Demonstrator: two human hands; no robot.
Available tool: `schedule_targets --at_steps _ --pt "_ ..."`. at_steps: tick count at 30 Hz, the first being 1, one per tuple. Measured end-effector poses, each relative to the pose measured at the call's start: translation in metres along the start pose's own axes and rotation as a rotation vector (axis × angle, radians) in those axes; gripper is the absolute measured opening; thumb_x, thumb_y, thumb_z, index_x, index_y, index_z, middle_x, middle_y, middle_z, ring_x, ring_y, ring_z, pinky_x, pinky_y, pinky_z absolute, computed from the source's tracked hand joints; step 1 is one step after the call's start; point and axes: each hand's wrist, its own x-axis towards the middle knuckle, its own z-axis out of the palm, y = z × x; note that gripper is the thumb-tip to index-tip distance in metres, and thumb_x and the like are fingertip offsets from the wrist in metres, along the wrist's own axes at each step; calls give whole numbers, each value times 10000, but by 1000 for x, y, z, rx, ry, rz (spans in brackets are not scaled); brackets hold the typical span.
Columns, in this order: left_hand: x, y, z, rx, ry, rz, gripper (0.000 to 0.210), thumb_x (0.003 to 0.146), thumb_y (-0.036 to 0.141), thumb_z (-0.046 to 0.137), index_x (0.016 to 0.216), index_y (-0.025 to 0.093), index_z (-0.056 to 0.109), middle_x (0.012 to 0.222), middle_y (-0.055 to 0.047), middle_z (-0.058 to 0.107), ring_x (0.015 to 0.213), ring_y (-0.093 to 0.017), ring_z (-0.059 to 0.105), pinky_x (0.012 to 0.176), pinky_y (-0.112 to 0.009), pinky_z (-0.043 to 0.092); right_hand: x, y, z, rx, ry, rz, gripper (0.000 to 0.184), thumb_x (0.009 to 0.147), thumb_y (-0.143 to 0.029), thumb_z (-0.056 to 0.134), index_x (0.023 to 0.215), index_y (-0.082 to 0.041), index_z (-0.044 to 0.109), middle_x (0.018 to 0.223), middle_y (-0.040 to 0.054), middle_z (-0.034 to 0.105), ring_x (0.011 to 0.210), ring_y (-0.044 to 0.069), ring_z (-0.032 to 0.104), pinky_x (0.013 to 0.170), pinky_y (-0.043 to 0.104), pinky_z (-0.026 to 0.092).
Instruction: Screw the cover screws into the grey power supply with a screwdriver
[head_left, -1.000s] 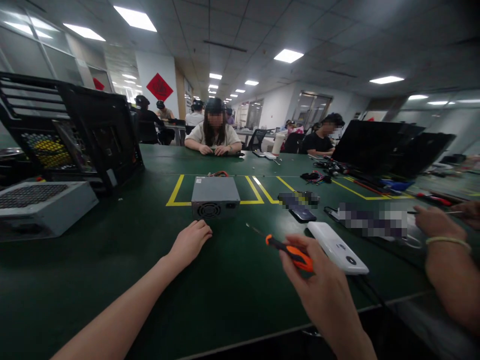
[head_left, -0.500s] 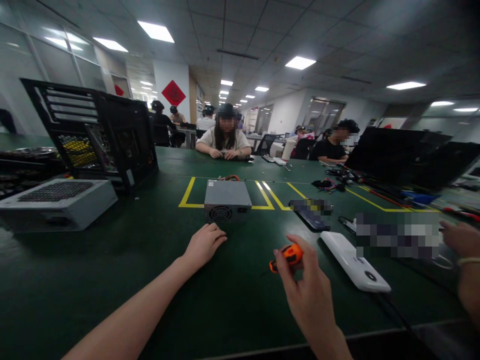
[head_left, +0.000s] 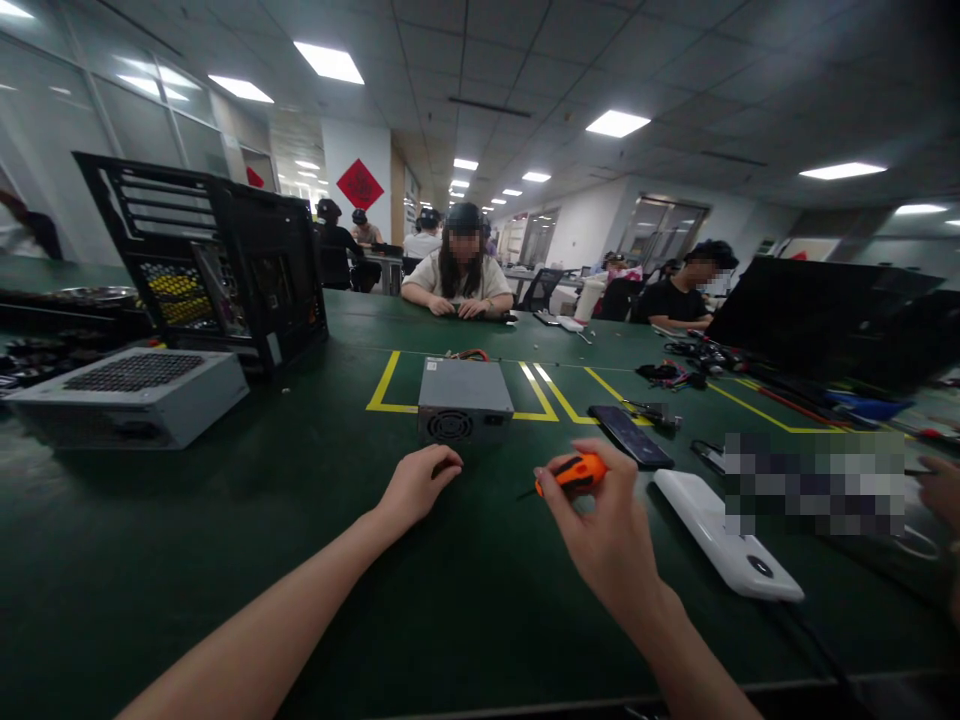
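Observation:
My right hand point(head_left: 611, 510) grips a screwdriver point(head_left: 577, 472) by its orange and black handle, over the green tabletop. The thin dark shaft points left and slightly down. In front of my left hand point(head_left: 416, 487) sits a grey computer power supply point(head_left: 465, 390), its fan grille and socket facing me and coloured wires showing behind. That hand is low over the table just short of the box, apart from it. Its fingers are curled in and the thumb is close to the fingertips. Whether anything small is between them is hidden.
A black computer case point(head_left: 225, 265) and a larger power supply point(head_left: 135, 395) stand left. On the right lie a dark phone point(head_left: 630, 437), a white oblong device point(head_left: 724, 530), cables point(head_left: 671, 375) and a co-worker's hand point(head_left: 941, 490). A person point(head_left: 459, 265) sits opposite.
My right hand has lifted a little with the screwdriver and turned it, so the shaft now shows. My left fingers have curled in slightly. The whole view has shifted slightly.

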Motion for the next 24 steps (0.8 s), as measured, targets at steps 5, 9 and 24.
schedule_targets --at_steps 5,9,24 --pt "-1 6 -2 -68 43 -50 152 781 245 510 897 222 605 894 4 600 798 -134 554 678 -259 442 35 8 25 182 113 -130 390 782 -231 534 1104 -215 315 881 39 592 783 165 620 667 322 515" --pt "-1 9 -2 -66 57 -33 141 768 240 519 847 204 630 864 -12 582 732 -126 543 649 -252 432 38 10 47 290 164 -271 426 755 -178 568 1085 -232 305 846 18 595 787 153 614 724 338 499" --pt "-1 10 -1 -116 92 -34 180 766 214 548 940 227 593 890 14 616 805 -119 567 699 -245 451 24 12 42 451 239 -84 482 729 -165 587 1105 -241 296 788 -7 554 695 155 604 711 373 495"
